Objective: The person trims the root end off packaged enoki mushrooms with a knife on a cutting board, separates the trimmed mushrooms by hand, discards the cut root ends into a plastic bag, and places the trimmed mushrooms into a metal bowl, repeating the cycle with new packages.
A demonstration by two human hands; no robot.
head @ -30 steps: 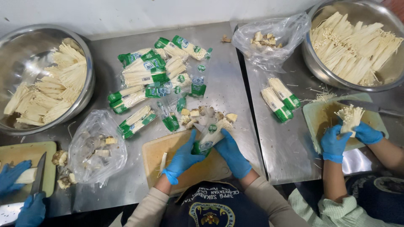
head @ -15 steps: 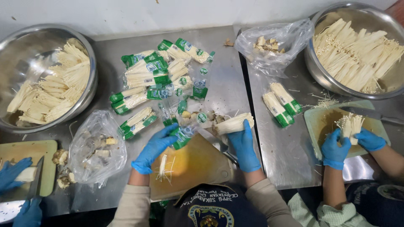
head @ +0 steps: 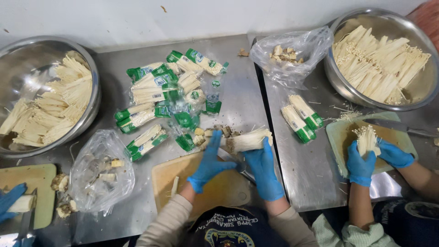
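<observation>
An unwrapped bundle of enoki mushrooms [head: 249, 140] lies on its side at the far edge of my tan cutting board [head: 201, 192]. My right hand [head: 264, 169], in a blue glove, grips its stalks from the near side. My left hand [head: 208, 161], also gloved, lies with its fingers over the bundle's dirty root end. A knife blade [head: 238, 165] shows on the board between my two hands. Just beyond my left fingers lie cut root pieces and green wrappers [head: 185, 142].
Several green-wrapped enoki packs [head: 160, 91] lie behind the board, two more [head: 302, 118] to the right. Steel bowls of trimmed enoki stand left [head: 93, 98] and right [head: 336, 77]. Plastic bags [head: 103, 171] [head: 288, 52] hold root scraps. A co-worker's gloved hands [head: 361, 164] hold enoki on a green board [head: 340, 137].
My left hand has come back from the wrappers to the bundle's root end. The bundle now lies lower, at the board's edge, with both hands close together.
</observation>
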